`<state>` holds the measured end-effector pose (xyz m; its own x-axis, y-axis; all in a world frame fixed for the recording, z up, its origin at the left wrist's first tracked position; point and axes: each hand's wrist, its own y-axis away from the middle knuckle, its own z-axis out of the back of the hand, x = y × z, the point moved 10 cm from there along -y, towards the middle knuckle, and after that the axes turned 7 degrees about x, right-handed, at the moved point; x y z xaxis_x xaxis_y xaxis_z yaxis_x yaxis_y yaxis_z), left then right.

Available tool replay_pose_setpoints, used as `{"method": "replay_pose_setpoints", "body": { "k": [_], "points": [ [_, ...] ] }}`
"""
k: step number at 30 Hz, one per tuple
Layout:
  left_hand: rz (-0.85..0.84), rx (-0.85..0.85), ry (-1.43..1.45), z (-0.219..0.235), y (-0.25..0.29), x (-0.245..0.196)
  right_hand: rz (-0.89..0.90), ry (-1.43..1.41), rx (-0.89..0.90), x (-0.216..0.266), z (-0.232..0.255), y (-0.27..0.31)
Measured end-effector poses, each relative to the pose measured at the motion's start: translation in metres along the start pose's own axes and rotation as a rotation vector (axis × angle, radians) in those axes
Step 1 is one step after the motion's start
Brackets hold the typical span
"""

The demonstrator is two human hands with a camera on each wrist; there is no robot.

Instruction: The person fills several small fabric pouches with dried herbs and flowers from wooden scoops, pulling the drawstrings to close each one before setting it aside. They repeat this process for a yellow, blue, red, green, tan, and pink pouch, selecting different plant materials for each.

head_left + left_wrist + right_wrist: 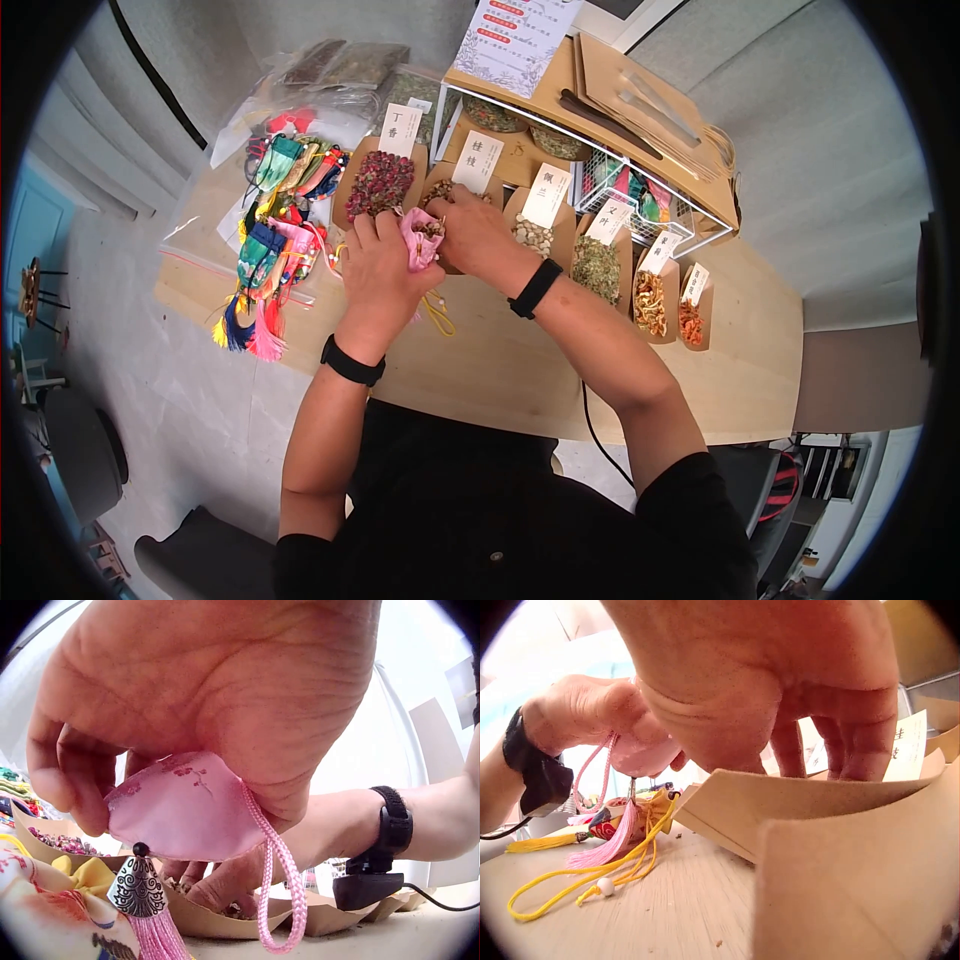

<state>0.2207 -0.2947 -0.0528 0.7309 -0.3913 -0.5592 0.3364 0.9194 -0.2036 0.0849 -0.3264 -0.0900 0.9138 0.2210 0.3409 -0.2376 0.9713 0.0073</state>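
A pink pouch with brownish bits in its mouth is gripped by the left hand. In the left wrist view the pouch hangs from that hand's fingers, with a braided pink cord and a pink tassel below. The right hand reaches down into the second paper tray from the left. In the right wrist view its fingertips dip behind the wall of the paper tray; what they touch is hidden.
Trays of dried rosebuds, pale pieces, green herbs and orange pieces stand in a row. Colourful tasselled pouches lie left. A yellow-corded pouch lies on the table. Behind stands a wooden shelf.
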Motion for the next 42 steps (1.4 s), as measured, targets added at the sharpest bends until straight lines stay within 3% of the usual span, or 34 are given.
{"method": "replay_pose_setpoints", "body": {
  "k": [11, 20, 23, 32, 42],
  "points": [
    [0.001, 0.023, -0.102, -0.009, -0.003, -0.003, 0.040, -0.201, -0.134, -0.021, 0.022, 0.002],
    [-0.001, 0.022, -0.176, -0.021, -0.013, -0.011, -0.241, -0.720, 0.057, -0.028, 0.062, 0.009],
    [0.005, 0.007, -0.177, -0.025, -0.018, -0.017, -0.191, -0.728, 0.122, -0.015, 0.069, 0.009],
    [0.042, 0.014, -0.194, -0.041, -0.026, -0.021, -0.106, -0.547, 0.062, -0.010, 0.080, 0.007],
    [0.019, -0.056, -0.199, -0.041, -0.026, -0.028, -0.133, -0.589, 0.085, -0.013, 0.077, 0.007]
  ]
}}
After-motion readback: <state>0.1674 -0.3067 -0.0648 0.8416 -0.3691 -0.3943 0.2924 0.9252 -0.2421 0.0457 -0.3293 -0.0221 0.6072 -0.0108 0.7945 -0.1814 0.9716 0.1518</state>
